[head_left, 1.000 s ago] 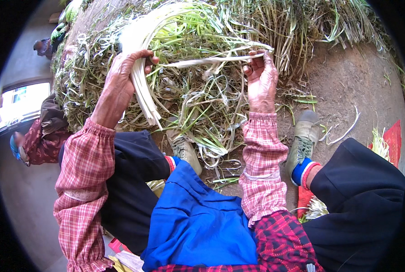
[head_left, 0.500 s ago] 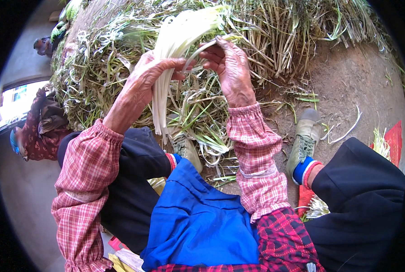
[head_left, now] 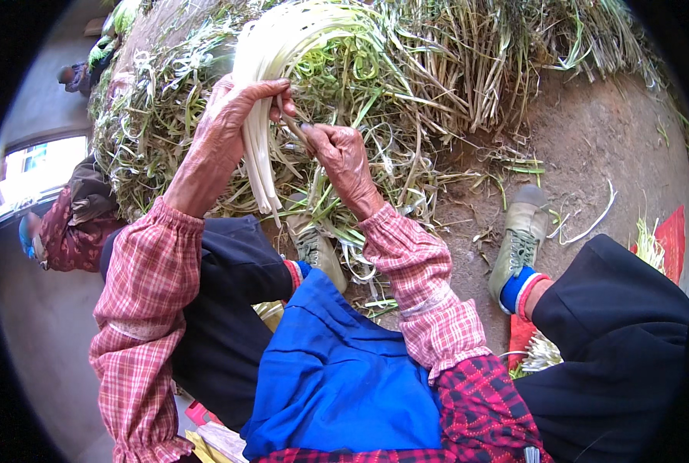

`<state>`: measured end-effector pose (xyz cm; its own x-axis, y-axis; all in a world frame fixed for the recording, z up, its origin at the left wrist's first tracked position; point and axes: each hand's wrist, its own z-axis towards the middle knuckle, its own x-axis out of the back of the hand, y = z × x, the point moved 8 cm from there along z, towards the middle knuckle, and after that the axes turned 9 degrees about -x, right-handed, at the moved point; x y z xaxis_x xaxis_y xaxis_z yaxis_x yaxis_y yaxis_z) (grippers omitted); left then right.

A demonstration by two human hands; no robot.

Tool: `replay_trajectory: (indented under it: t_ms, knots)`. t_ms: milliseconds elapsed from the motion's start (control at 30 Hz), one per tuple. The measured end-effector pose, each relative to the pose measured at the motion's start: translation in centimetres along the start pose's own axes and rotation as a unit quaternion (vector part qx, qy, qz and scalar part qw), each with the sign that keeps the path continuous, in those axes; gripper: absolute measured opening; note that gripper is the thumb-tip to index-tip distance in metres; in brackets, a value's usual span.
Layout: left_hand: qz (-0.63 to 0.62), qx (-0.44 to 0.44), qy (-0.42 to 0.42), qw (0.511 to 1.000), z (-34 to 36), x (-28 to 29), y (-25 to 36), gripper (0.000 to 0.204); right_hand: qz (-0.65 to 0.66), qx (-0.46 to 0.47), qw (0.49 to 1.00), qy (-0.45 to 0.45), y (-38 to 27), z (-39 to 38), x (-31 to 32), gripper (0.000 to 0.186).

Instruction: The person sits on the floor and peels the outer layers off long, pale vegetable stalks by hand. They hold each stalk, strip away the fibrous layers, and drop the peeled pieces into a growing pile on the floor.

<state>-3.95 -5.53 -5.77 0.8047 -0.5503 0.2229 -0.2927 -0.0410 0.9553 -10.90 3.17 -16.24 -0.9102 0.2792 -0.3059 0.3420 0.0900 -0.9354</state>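
My left hand (head_left: 225,127) is closed around a bundle of long pale stalks (head_left: 261,158), white at the lower ends. Above the hand the bundle arches over to the right, toward the heap. My right hand (head_left: 346,162) is just to the right and slightly lower, fingers closed in a pinch. A thin brownish stalk (head_left: 295,131) runs from its fingertips up to the left hand's fingers. Whether the left fingers also grip that stalk cannot be made out.
A large heap of dried, tangled stalks and leaves (head_left: 167,147) spreads in front of me. Bare ground (head_left: 591,139) lies to the right, with loose strips. Pale stalk bundles (head_left: 541,353) and red material (head_left: 671,241) are beside my right leg. Another person (head_left: 74,231) is at the left.
My right hand has moved down and left, from near the upper part of the bundle to just below my left hand, pinching a thin stalk. The left hand and bundle shifted slightly left and up.
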Motion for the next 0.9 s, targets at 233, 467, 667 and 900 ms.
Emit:
replay_trajectory:
  t_ms: [233, 467, 667, 900]
  knots:
    - [-0.034, -0.026, 0.065, 0.997, 0.8, 3.8, 2.2, 0.013, -0.228, 0.0, 0.973, 0.012, 4.0, -3.0, 0.2, 0.029]
    - [-0.129, -0.044, 0.16, 0.978, 1.5, 10.4, 3.5, 0.027, -0.469, 0.082, 0.874, -0.095, 10.5, -7.1, -3.8, 0.026]
    - [-0.105, -0.214, 0.164, 0.957, 0.0, 11.8, 9.3, 0.031, -0.491, 0.17, 0.854, -0.036, 5.8, -6.1, -4.4, 0.029]
    - [-0.189, -0.212, 0.251, 0.925, -0.6, 15.7, 9.9, 0.036, -0.494, 0.243, 0.785, 0.284, -1.6, 0.0, 6.1, 0.013]
